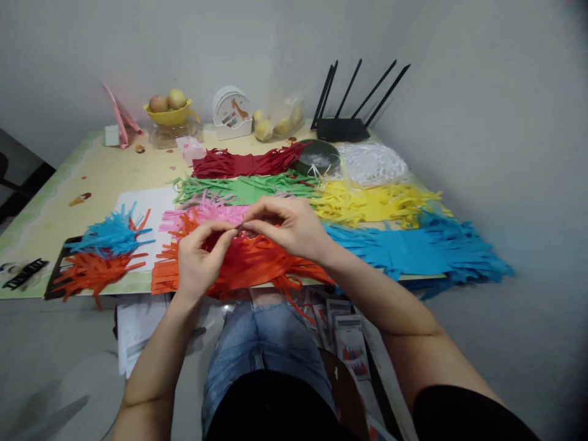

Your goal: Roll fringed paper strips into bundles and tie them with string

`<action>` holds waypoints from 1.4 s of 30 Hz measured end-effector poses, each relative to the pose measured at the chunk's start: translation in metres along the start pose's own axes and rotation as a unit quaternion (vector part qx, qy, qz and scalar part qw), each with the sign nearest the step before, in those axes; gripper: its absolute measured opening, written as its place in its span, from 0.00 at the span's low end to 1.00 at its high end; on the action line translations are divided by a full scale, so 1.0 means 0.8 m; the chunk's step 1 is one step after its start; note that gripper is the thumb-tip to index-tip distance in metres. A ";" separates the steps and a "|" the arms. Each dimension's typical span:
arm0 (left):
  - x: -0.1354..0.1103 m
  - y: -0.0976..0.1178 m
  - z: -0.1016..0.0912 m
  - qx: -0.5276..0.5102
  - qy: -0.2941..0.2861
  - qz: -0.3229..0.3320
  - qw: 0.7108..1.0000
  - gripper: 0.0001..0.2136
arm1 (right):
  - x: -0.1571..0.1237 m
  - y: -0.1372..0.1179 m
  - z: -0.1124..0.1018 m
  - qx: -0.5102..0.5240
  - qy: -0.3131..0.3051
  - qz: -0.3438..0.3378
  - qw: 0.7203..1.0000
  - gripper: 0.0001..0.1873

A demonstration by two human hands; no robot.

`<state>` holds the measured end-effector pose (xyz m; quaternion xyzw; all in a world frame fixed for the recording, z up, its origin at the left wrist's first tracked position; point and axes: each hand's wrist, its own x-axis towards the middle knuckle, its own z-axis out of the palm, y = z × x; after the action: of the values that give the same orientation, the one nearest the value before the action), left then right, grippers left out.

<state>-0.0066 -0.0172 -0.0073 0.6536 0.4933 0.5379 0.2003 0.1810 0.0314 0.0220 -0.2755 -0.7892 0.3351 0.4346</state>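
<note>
Orange paper strips lie heaped at the table's near edge, long axes running left to right. Both hands meet just above them: the left hand and right hand pinch something tiny between fingertips; what it is cannot be told. Farther back, a yellow bowl holds fruit, and a dark round dish holds white shreds.

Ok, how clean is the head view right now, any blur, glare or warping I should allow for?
Head view: soft, even light, no glare; wide-angle warping bends the table edge and stretches the blue strips; corners darken; both hands, left hand and right hand, slightly soft, so whatever the fingertips pinch is unclear.
</note>
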 end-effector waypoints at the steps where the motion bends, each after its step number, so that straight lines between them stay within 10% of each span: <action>1: 0.002 0.000 -0.002 -0.012 -0.010 -0.008 1.000 0.07 | 0.001 -0.001 -0.001 -0.012 -0.008 -0.009 1.000 0.03; 9: 0.015 -0.004 -0.005 -0.158 -0.056 -0.076 0.983 0.09 | 0.011 -0.008 -0.010 0.003 -0.072 0.003 0.997 0.05; 17: 0.012 -0.034 -0.012 -0.165 -0.069 -0.129 0.975 0.12 | 0.012 0.013 0.000 0.003 -0.012 0.030 0.999 0.06; 20: 0.050 -0.075 -0.072 -0.079 -0.075 -0.122 0.987 0.12 | 0.009 0.031 -0.001 0.016 -0.007 0.028 0.999 0.09; 22: 0.091 -0.110 -0.141 0.068 0.027 -0.084 0.994 0.11 | 0.009 0.051 -0.009 0.031 0.001 0.047 0.998 0.15; 26: 0.153 -0.175 -0.260 0.394 0.185 0.029 0.900 0.05 | 0.025 0.109 -0.035 -0.044 0.056 0.094 0.993 0.11; 28: 0.155 -0.200 -0.276 0.431 0.147 0.000 0.890 0.07 | 0.041 0.144 -0.052 -0.135 0.108 0.109 0.979 0.09; 32: 0.122 -0.233 -0.258 0.391 -0.106 -0.100 0.909 0.07 | 0.087 0.204 -0.085 -0.374 0.071 0.134 0.915 0.15; 36: 0.128 -0.224 -0.225 0.403 -0.083 -0.057 0.910 0.09 | 0.136 0.247 -0.087 -0.477 -0.116 0.125 0.862 0.20; 42: 0.225 -0.188 -0.044 0.313 -0.189 0.054 0.929 0.11 | 0.183 0.308 -0.062 -0.484 -0.205 0.146 0.838 0.17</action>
<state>-0.1144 0.1936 -0.0237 0.7984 0.5536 0.2323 0.0460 0.1904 0.3058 -0.0746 -0.4880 -0.8724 0.0186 0.0196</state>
